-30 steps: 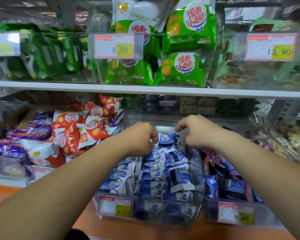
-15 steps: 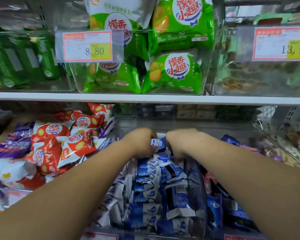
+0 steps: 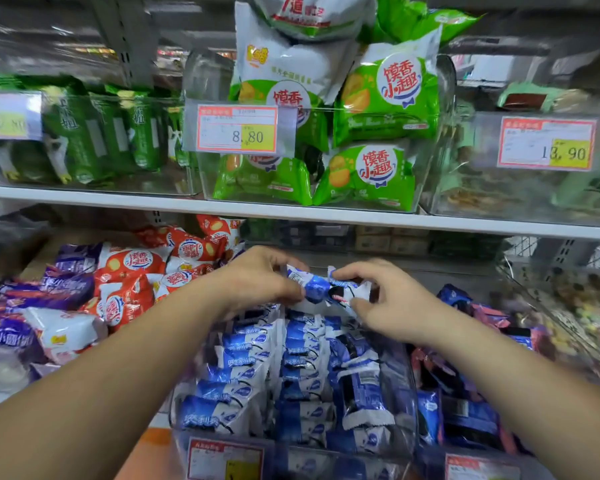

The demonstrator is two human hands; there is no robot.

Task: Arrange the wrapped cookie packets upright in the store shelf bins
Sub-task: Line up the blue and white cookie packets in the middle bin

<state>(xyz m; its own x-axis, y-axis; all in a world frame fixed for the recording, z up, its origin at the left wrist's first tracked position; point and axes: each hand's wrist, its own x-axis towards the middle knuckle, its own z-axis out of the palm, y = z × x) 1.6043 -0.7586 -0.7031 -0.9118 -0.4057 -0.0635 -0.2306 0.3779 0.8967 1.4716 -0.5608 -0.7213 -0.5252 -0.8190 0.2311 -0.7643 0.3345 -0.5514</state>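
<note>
A clear plastic bin [image 3: 400, 382] on the lower shelf holds several blue-and-white wrapped cookie packets [image 3: 246, 358] standing in rows. Above its back end, my left hand [image 3: 257, 277] and my right hand [image 3: 388, 299] both pinch a small bunch of blue-and-white packets [image 3: 321, 289], lifted a little over the rows. The left fingers curl round the bunch's left end, the right thumb and fingers grip its right end. The bin's back wall is hidden behind my hands.
Left of the bin lie red, white and purple snack bags [image 3: 132, 271]. To the right sits a bin of dark blue and pink packets [image 3: 465, 410]. The white shelf board [image 3: 326, 218] overhead carries green bags [image 3: 371, 171] and price tags [image 3: 238, 128].
My hands came together from apart, then rose slightly with a bunch of packets held between them. The camera tilted, bringing the upper shelf lower in view.
</note>
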